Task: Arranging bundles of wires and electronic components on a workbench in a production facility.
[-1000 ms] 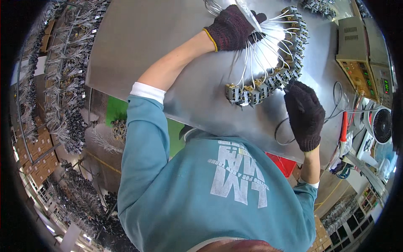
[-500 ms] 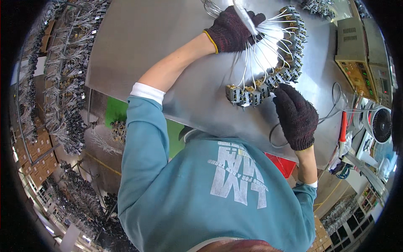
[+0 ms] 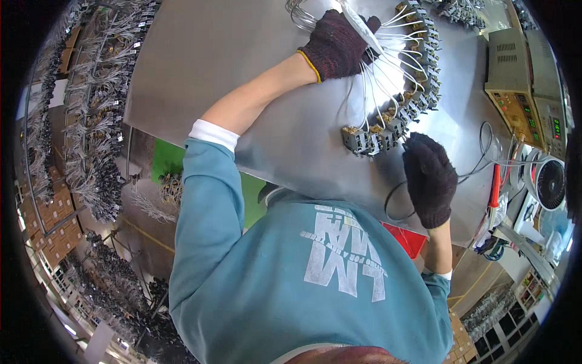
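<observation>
My left hand (image 3: 341, 45), in a dark knitted glove with a yellow cuff edge, is closed around a bundle of white cables (image 3: 362, 25). From it the single wires fan out to a curved row of small grey and brass-coloured electrical parts (image 3: 431, 60) on the metal table. My right hand (image 3: 429, 177), gloved too, is at the near end of that row with its fingers together. A thin bright tip shows at its fingertips, close to the parts; the rest of what it holds is hidden. A dark thin cord (image 3: 393, 203) loops beside this hand.
Test instruments (image 3: 515, 100) with lit displays stand at the table's right. Near them lie a red-handled tool (image 3: 495, 185) and a small fan (image 3: 550, 183). More wired parts (image 3: 461, 12) sit at the far edge. Racks of hanging cabled parts (image 3: 100, 121) line the left.
My left hand has shifted slightly right and nearer with the cable bundle. The near end of the row has slid right. My right hand has moved a little nearer to me.
</observation>
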The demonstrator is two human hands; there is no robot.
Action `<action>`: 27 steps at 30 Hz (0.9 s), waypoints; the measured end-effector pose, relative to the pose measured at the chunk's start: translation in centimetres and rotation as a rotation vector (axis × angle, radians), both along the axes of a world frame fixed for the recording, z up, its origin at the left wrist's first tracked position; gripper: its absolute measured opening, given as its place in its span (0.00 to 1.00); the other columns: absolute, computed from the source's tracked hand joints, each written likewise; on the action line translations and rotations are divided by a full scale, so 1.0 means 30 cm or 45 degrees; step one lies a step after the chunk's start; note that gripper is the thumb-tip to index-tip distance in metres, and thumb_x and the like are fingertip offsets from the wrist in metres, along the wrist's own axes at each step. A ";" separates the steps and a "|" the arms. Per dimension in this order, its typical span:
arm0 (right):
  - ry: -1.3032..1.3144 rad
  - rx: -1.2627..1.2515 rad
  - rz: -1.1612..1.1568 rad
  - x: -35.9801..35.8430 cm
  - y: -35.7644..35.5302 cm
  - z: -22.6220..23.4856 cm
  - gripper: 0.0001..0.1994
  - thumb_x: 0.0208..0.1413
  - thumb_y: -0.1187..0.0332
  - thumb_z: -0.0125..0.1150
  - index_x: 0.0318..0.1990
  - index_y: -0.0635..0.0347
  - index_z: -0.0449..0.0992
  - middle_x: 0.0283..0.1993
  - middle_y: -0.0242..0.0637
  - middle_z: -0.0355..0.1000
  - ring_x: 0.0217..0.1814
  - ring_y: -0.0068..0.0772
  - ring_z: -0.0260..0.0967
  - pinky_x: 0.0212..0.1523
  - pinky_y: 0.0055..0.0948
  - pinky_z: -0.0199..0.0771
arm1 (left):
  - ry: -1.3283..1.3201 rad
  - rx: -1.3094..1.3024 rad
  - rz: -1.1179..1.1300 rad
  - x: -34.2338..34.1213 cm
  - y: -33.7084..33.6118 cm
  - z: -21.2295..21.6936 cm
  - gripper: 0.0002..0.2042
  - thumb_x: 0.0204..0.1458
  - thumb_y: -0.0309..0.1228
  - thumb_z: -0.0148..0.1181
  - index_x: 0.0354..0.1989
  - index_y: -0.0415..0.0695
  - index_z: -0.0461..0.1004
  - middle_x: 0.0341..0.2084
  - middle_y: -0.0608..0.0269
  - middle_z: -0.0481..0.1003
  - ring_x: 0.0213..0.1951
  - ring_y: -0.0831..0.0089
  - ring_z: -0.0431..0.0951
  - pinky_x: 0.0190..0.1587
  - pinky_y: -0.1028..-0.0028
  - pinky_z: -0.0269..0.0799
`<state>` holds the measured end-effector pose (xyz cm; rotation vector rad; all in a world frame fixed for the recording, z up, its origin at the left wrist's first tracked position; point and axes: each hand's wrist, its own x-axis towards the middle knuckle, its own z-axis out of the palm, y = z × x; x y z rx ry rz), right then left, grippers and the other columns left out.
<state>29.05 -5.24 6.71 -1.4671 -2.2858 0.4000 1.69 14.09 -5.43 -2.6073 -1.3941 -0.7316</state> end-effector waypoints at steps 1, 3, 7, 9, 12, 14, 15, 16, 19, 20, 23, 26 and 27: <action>0.004 -0.003 -0.006 -0.002 -0.002 -0.002 0.16 0.57 0.75 0.74 0.53 0.52 0.85 0.55 0.40 0.83 0.49 0.45 0.85 0.48 0.38 0.85 | 0.007 -0.003 0.030 0.003 -0.005 0.005 0.32 0.53 0.51 0.63 0.63 0.45 0.78 0.41 0.49 0.85 0.39 0.50 0.84 0.44 0.49 0.75; -0.314 0.183 0.140 -0.002 -0.002 -0.006 0.18 0.56 0.72 0.76 0.54 0.49 0.84 0.57 0.37 0.83 0.46 0.44 0.84 0.44 0.39 0.84 | 0.016 -0.003 0.055 0.005 -0.008 0.016 0.31 0.53 0.51 0.63 0.63 0.44 0.78 0.42 0.49 0.85 0.40 0.50 0.84 0.44 0.49 0.75; -0.370 0.211 0.185 0.013 0.012 -0.008 0.20 0.55 0.69 0.76 0.56 0.46 0.84 0.57 0.35 0.83 0.43 0.42 0.84 0.40 0.39 0.82 | 0.051 -0.143 0.079 0.012 -0.005 0.019 0.35 0.58 0.55 0.59 0.68 0.43 0.73 0.49 0.46 0.82 0.49 0.48 0.83 0.54 0.45 0.71; -0.391 0.212 0.234 0.010 0.015 0.004 0.21 0.55 0.70 0.76 0.57 0.46 0.83 0.58 0.35 0.82 0.43 0.42 0.84 0.40 0.39 0.82 | 0.059 -0.098 0.039 0.002 -0.005 0.018 0.40 0.60 0.60 0.58 0.74 0.43 0.66 0.52 0.45 0.81 0.54 0.47 0.80 0.60 0.42 0.67; -0.431 0.192 0.212 0.022 0.013 0.000 0.21 0.55 0.69 0.75 0.58 0.46 0.83 0.59 0.34 0.82 0.43 0.42 0.84 0.40 0.40 0.82 | 0.059 -0.033 -0.257 -0.021 -0.011 0.064 0.47 0.55 0.56 0.70 0.78 0.43 0.60 0.64 0.37 0.71 0.62 0.38 0.74 0.65 0.45 0.70; -0.434 0.181 0.198 0.022 0.017 0.005 0.21 0.55 0.69 0.75 0.58 0.46 0.82 0.59 0.34 0.82 0.43 0.42 0.84 0.39 0.40 0.82 | 0.342 -0.264 -0.229 -0.026 -0.052 0.141 0.51 0.51 0.62 0.67 0.80 0.47 0.57 0.75 0.36 0.61 0.75 0.39 0.63 0.77 0.41 0.54; -0.436 0.155 0.188 0.026 0.020 0.007 0.21 0.55 0.69 0.75 0.57 0.46 0.82 0.59 0.34 0.82 0.43 0.42 0.84 0.39 0.40 0.82 | 0.416 -0.386 -0.288 -0.031 -0.056 0.197 0.51 0.51 0.59 0.69 0.80 0.47 0.57 0.76 0.36 0.60 0.75 0.39 0.62 0.78 0.43 0.55; -0.437 0.170 0.183 0.030 0.023 0.009 0.21 0.55 0.69 0.75 0.57 0.46 0.82 0.59 0.34 0.82 0.43 0.42 0.84 0.39 0.40 0.82 | 0.450 -0.469 -0.409 -0.052 -0.073 0.258 0.50 0.48 0.53 0.74 0.79 0.48 0.59 0.77 0.35 0.57 0.76 0.38 0.62 0.79 0.47 0.55; -0.434 0.159 0.193 0.041 0.034 0.008 0.21 0.56 0.69 0.74 0.58 0.46 0.82 0.58 0.34 0.82 0.43 0.41 0.84 0.39 0.40 0.81 | 0.614 -0.606 -0.803 -0.066 -0.139 0.355 0.55 0.42 0.54 0.78 0.79 0.42 0.60 0.76 0.34 0.58 0.76 0.38 0.61 0.78 0.48 0.56; -0.446 0.140 0.202 0.042 0.042 0.013 0.20 0.56 0.69 0.74 0.58 0.47 0.82 0.58 0.34 0.82 0.43 0.42 0.83 0.39 0.41 0.81 | 0.483 -0.605 -0.883 -0.055 -0.170 0.356 0.57 0.40 0.55 0.79 0.79 0.42 0.58 0.76 0.33 0.58 0.77 0.40 0.60 0.78 0.49 0.55; -0.429 0.141 0.205 0.045 0.064 0.029 0.21 0.56 0.70 0.73 0.58 0.47 0.82 0.58 0.35 0.82 0.42 0.43 0.83 0.39 0.41 0.82 | 0.325 -0.582 -0.920 0.013 -0.265 0.350 0.64 0.33 0.56 0.82 0.81 0.43 0.55 0.76 0.30 0.57 0.79 0.42 0.57 0.79 0.50 0.53; -0.410 0.169 0.216 0.059 0.083 0.029 0.21 0.56 0.70 0.73 0.59 0.47 0.82 0.58 0.36 0.82 0.42 0.45 0.83 0.39 0.42 0.82 | 0.229 -0.344 -0.824 0.062 -0.280 0.364 0.70 0.24 0.51 0.85 0.80 0.39 0.52 0.78 0.34 0.54 0.80 0.42 0.54 0.79 0.49 0.50; -0.420 0.178 0.237 0.066 0.090 0.027 0.22 0.56 0.71 0.73 0.59 0.47 0.82 0.58 0.37 0.82 0.42 0.46 0.83 0.39 0.42 0.82 | 0.231 -0.343 -0.816 0.077 -0.274 0.334 0.70 0.24 0.51 0.85 0.80 0.39 0.52 0.78 0.34 0.54 0.80 0.42 0.54 0.79 0.49 0.50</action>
